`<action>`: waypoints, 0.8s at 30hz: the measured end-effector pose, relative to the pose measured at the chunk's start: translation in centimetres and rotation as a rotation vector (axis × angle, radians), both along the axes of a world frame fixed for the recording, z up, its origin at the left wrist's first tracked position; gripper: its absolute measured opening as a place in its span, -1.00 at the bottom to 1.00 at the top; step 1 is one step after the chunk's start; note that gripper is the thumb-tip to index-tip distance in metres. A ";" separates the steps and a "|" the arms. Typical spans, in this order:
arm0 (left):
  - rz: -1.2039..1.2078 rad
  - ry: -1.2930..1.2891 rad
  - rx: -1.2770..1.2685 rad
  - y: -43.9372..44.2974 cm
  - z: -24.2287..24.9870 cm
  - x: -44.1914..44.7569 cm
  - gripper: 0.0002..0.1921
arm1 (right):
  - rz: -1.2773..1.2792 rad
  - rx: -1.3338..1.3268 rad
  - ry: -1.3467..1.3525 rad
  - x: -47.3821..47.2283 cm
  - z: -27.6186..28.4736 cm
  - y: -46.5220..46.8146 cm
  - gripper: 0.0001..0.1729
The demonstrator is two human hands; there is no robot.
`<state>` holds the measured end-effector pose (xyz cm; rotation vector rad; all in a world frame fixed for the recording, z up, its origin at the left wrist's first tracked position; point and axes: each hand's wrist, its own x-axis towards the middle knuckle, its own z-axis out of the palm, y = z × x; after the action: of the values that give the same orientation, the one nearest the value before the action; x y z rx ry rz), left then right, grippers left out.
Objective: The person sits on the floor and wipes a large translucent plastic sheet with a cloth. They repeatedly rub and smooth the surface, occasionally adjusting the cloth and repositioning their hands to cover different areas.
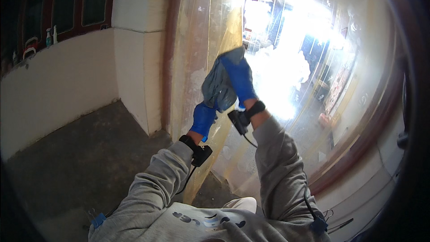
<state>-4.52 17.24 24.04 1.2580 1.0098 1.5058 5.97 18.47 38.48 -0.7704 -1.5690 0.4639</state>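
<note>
Both hands wear blue gloves and hold one dark grey cloth (pixel 216 82) in front of a clear plastic strip curtain (pixel 198 50). My left hand (pixel 202 119) grips the cloth's lower end, its fingertips partly hidden by the fabric. Higher up, my right hand (pixel 238 77) lies over the cloth's upper right part, with some fabric showing beyond the fingers. Black devices with cables are strapped to both wrists. The curtain's yellowed strips hang just behind the cloth, and bright light comes through on the right.
A pale wall (pixel 67 84) with a window ledge runs along the left; a spray bottle (pixel 49 37) and other items stand on the ledge. A dark red door frame (pixel 171 57) borders the curtain. Below lies a dark concrete floor (pixel 80 161).
</note>
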 end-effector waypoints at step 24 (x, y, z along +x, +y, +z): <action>0.017 0.125 0.056 -2.0 2.7 0.1 -0.54 | -0.082 0.119 -0.046 -0.1 6.5 2.8 -0.58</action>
<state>-4.46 15.29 26.78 1.4008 1.0680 1.4928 5.87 21.26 44.99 -0.7552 -1.5868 0.2915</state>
